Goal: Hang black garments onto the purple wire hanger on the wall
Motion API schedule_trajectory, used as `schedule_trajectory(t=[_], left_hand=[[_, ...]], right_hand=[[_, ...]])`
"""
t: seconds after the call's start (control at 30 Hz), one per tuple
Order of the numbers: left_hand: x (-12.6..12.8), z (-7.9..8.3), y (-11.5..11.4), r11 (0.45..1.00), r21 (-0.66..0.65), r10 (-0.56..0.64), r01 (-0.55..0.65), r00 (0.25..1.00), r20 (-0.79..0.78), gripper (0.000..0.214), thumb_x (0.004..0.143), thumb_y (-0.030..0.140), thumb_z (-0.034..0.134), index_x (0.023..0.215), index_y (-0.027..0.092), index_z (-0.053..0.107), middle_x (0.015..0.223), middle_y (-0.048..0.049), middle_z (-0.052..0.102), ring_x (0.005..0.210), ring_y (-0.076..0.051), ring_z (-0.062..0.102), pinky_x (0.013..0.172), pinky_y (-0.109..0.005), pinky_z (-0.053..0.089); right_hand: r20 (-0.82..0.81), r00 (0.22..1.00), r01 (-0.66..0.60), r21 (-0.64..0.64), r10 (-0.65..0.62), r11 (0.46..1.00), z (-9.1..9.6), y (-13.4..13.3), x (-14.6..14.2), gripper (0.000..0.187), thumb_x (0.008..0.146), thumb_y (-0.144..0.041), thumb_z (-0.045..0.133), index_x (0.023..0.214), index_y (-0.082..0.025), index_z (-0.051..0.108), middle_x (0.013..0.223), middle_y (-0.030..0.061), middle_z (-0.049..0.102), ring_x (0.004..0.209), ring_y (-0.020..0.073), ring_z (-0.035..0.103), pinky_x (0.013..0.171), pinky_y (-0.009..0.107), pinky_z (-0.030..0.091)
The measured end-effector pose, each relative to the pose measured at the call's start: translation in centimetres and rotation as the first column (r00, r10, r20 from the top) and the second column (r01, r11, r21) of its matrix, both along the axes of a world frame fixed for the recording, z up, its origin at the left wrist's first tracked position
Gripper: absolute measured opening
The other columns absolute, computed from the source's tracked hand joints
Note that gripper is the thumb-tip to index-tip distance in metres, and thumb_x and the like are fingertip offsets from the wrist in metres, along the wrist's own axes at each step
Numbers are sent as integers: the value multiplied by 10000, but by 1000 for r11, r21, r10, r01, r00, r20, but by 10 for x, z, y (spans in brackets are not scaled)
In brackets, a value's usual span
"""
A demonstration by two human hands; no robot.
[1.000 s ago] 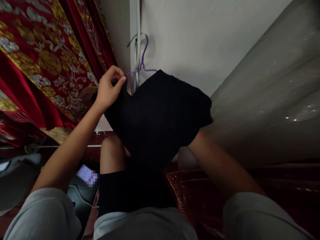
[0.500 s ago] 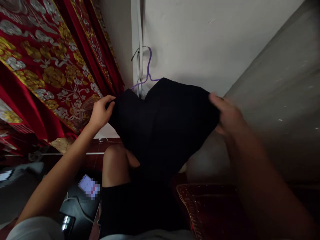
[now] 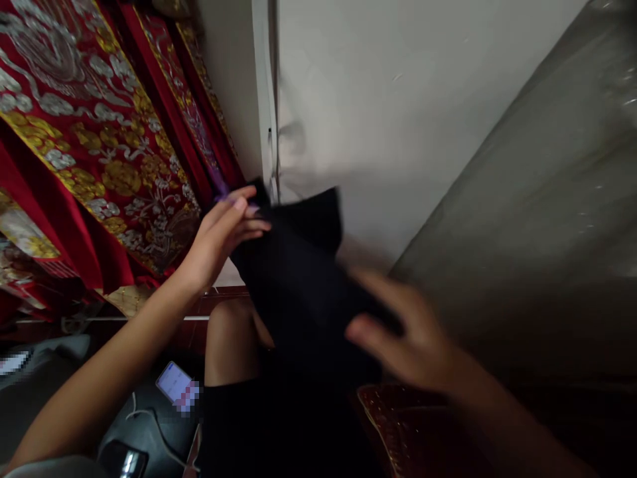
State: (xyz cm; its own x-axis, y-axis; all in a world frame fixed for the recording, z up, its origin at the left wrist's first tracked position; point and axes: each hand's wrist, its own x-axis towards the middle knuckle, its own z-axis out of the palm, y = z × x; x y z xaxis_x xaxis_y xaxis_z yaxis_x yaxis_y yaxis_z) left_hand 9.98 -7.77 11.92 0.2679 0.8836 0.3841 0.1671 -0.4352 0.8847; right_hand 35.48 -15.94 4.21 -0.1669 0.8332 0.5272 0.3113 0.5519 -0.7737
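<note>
A black garment [image 3: 303,265] hangs in front of me, bunched and blurred by motion. My left hand [image 3: 223,229] is at its upper left corner, fingers stretched out against the cloth, with a bit of purple hanger [image 3: 223,197] showing by the fingertips. My right hand [image 3: 403,332] is smeared by motion at the garment's lower right edge, fingers reaching toward the cloth. My bare knee [image 3: 231,338] and dark shorts lie under the garment.
A red curtain with gold and silver flowers [image 3: 89,133] hangs at the left. White wall [image 3: 373,99] is ahead, a grey glossy surface [image 3: 537,199] at the right. A lit phone [image 3: 174,385] and cable lie at the lower left, a red patterned cushion [image 3: 413,425] at the lower right.
The garment dropped and bunched leftward; the hanger's hook is no longer in sight. My right hand moved from the garment's right corner down and left. My left hand's fingers opened out.
</note>
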Motion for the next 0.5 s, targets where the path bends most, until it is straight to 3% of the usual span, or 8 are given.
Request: schedule_trajectory(t=[0.07, 0.13, 0.2, 0.27, 0.33, 0.37, 0.43, 0.5], left_hand=[[-8, -5, -19, 972, -233, 3, 12, 998, 64, 385, 944, 417, 598, 1270, 214, 621, 1191, -101, 724, 1009, -227, 729, 833, -347, 595], [-22, -11, -39, 906, -420, -42, 47, 999, 20, 349, 837, 308, 688, 1173, 220, 651, 1087, -81, 746, 876, -198, 725, 703, -296, 565], [-39, -15, -58, 832, -547, -178, 97, 979, -97, 278, 801, 254, 697, 1075, 225, 660, 978, -63, 750, 798, -182, 707, 646, -279, 534], [-55, -15, -72, 805, -582, -294, 118, 931, -218, 169, 840, 259, 659, 1007, 233, 664, 926, -55, 750, 824, -194, 716, 701, -302, 557], [-67, -12, -78, 853, -512, -289, 98, 907, -307, 114, 900, 287, 591, 975, 252, 668, 895, -44, 753, 836, -205, 730, 766, -336, 582], [-72, -10, -77, 887, -456, -251, 79, 910, -330, 119, 914, 293, 562, 960, 259, 666, 879, -36, 752, 818, -206, 733, 768, -346, 590], [-77, -6, -68, 935, -352, -179, 44, 915, -360, 119, 912, 279, 536, 928, 262, 653, 851, -23, 749, 749, -204, 727, 714, -351, 596], [-78, -4, -52, 969, -245, -116, 12, 904, -412, 107, 879, 232, 540, 893, 252, 644, 853, -21, 746, 733, -205, 720, 674, -348, 592]], right_hand=[[254, 888, -393, -11, 383, 920, 3, -17, -17, 556, 718, -657, 820, 1171, -341, 761, 1149, 84, 755, 1017, 315, 742, 823, 414, 633], [320, 764, -577, -50, 560, 816, 7, -16, -25, 593, 733, -632, 831, 1217, -298, 753, 1220, 84, 740, 1048, 270, 740, 895, 362, 617], [277, 806, -542, -14, 524, 841, 9, 0, -22, 459, 853, -546, 768, 1245, -310, 732, 1282, 65, 715, 1151, 243, 709, 1011, 360, 574], [228, 919, -339, 42, 321, 940, 6, 23, -14, 395, 928, -448, 705, 1309, -342, 687, 1390, 60, 652, 1317, 261, 615, 1133, 431, 499], [212, 967, -152, 30, 143, 988, -2, 44, -8, 461, 939, -431, 679, 1392, -362, 622, 1495, 64, 571, 1429, 294, 511, 1194, 514, 428], [216, 968, -127, -21, 128, 992, -7, 52, -5, 464, 938, -457, 672, 1387, -354, 622, 1479, 70, 584, 1413, 301, 523, 1174, 527, 443], [194, 959, -173, -186, 209, 967, -20, 62, -2, 349, 950, -528, 629, 1201, -298, 705, 1232, 73, 712, 1183, 278, 668, 1010, 468, 559], [100, 965, -201, -321, 244, 926, -32, 69, 4, 371, 958, -595, 580, 917, -248, 703, 859, 35, 715, 814, 217, 699, 725, 358, 591]])
